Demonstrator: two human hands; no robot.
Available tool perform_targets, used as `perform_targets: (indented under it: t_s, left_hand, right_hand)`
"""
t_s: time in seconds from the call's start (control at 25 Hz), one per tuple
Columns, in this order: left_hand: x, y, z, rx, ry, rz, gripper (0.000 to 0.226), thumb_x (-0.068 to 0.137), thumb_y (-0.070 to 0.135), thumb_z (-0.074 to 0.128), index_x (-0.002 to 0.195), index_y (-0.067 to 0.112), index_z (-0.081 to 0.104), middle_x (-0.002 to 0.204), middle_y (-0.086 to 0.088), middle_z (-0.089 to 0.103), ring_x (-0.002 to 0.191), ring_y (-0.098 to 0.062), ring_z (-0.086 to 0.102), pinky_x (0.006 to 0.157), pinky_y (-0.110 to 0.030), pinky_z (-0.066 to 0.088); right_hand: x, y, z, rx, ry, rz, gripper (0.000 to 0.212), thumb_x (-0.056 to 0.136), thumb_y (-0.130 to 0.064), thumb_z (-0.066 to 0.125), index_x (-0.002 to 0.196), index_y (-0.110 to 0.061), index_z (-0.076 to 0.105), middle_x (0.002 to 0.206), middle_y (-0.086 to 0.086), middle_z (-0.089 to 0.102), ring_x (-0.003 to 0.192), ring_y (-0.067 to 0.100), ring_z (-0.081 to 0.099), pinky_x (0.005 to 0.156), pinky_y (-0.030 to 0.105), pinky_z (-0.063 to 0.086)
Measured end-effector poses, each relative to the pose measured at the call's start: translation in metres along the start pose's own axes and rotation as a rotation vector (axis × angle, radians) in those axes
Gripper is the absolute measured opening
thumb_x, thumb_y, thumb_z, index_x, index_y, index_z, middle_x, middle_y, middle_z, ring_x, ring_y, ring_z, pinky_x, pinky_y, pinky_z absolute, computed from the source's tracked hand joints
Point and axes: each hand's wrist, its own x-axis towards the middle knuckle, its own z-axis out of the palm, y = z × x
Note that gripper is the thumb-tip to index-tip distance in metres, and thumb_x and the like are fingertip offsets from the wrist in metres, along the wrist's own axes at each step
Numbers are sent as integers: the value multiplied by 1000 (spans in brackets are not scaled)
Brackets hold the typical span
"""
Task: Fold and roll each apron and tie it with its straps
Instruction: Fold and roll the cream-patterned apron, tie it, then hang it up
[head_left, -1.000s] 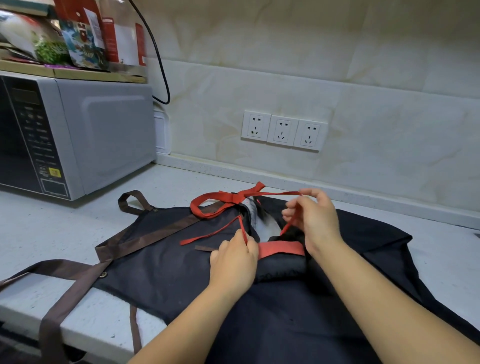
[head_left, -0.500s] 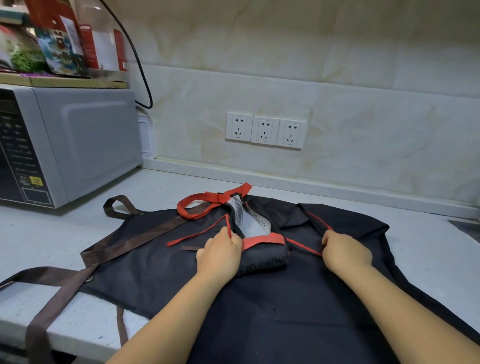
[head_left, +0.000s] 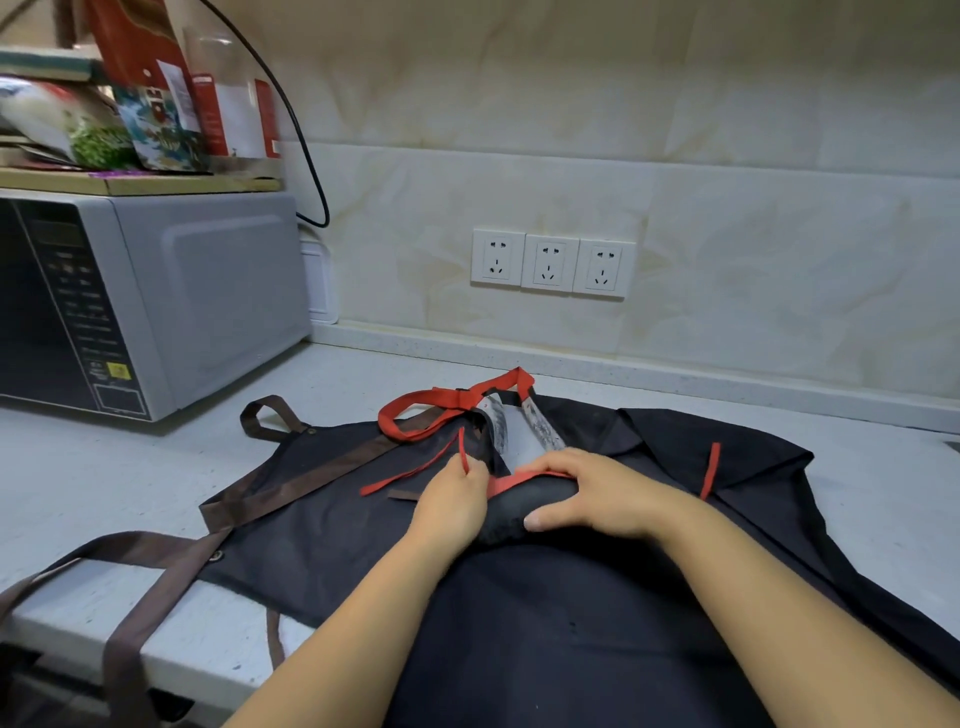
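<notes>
Sitting on a wooden board (head_left: 156, 183) atop the microwave (head_left: 218, 291) in the upper left of the frame are several food packets (head_left: 150, 124). At the frame's centre the rolled apron (head_left: 519, 506), a short black bundle crossed by a red band, lies on a flat apron (head_left: 322, 519) with brown straps, spread over the counter (head_left: 78, 467). The right hand (head_left: 608, 499) wraps over the roll, thumb on its near side, while the left hand (head_left: 452, 501), just beside the roll on its left, pinches a thin red strap (head_left: 463, 449).
</notes>
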Motion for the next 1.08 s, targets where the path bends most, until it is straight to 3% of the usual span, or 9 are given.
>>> perform_targets:
  t_s: [0.16, 0.32, 0.4, 0.48, 0.56, 0.64, 0.76, 0.88, 1.08]
  left_hand:
    - [4, -17, -17, -245, 210, -61, 24, 99, 12, 36, 88, 11, 58, 93, -11, 69, 74, -16, 60, 62, -28, 47]
    - [15, -29, -41, 334, 273, -77, 20, 92, 10, 43, 106, 19, 53, 110, -6, 65, 105, -28, 56, 78, -34, 41]
    - [13, -26, -46, 562, 422, -77, 47, 84, 8, 52, 129, 17, 43, 123, -9, 54, 114, -32, 48, 85, -40, 42]
    - [9, -13, -35, 531, 633, 238, 71, 73, 3, 58, 141, 15, 39, 128, -9, 49, 117, -32, 44, 95, -39, 38]
    - [5, 1, -10, 393, 509, 683, 54, 74, 9, 52, 128, 13, 56, 119, -5, 59, 111, -27, 53, 95, -33, 37]
    - [3, 3, 15, 481, 317, 857, 36, 88, 24, 43, 118, 16, 62, 112, 1, 62, 100, -20, 57, 89, -30, 40]
    - [17, -3, 31, 621, 285, 836, 39, 97, 38, 29, 111, 20, 61, 109, 4, 57, 89, -19, 53, 80, -36, 45]
    - [42, 2, 33, 824, 243, 742, 44, 96, 48, 24, 103, 20, 57, 101, 3, 54, 86, -24, 50, 62, -39, 37]
    - [69, 32, 38, 1093, 96, 522, 26, 99, 33, 36, 109, 14, 51, 117, -8, 54, 106, -32, 51, 69, -39, 35]
  right_hand:
    - [10, 3, -6, 106, -54, 112, 46, 74, -56, 73, 118, -48, 60, 120, -6, 43, 113, 11, 49, 99, 25, 38]
    - [15, 6, -10, 122, -16, 124, 46, 75, -58, 71, 118, -45, 61, 118, -8, 53, 109, 10, 53, 94, 23, 41]
    - [19, 8, -8, 203, 18, 156, 51, 72, -59, 74, 117, -39, 62, 115, -11, 61, 104, 6, 59, 94, 26, 47]
    - [21, 9, -7, 256, 55, 185, 53, 71, -56, 77, 114, -32, 59, 106, -11, 64, 95, 4, 61, 82, 22, 49]
    - [22, 9, -9, 287, 72, 185, 47, 73, -50, 77, 107, -26, 56, 95, -12, 62, 83, 1, 58, 67, 18, 44]
    - [25, 11, -10, 325, 97, 183, 37, 76, -47, 76, 96, -22, 57, 86, -11, 61, 73, 2, 54, 60, 18, 39]
    - [33, 18, 3, 329, 187, 233, 28, 81, -49, 66, 88, -23, 58, 97, -4, 55, 84, 10, 54, 70, 23, 44]
    - [41, 29, 28, 325, 514, 256, 24, 87, -51, 56, 92, -27, 60, 108, 0, 46, 108, 18, 49, 91, 32, 42]
    - [36, 29, 38, 344, 809, 167, 14, 88, -36, 55, 97, -26, 50, 106, -6, 47, 91, 13, 51, 77, 35, 45]
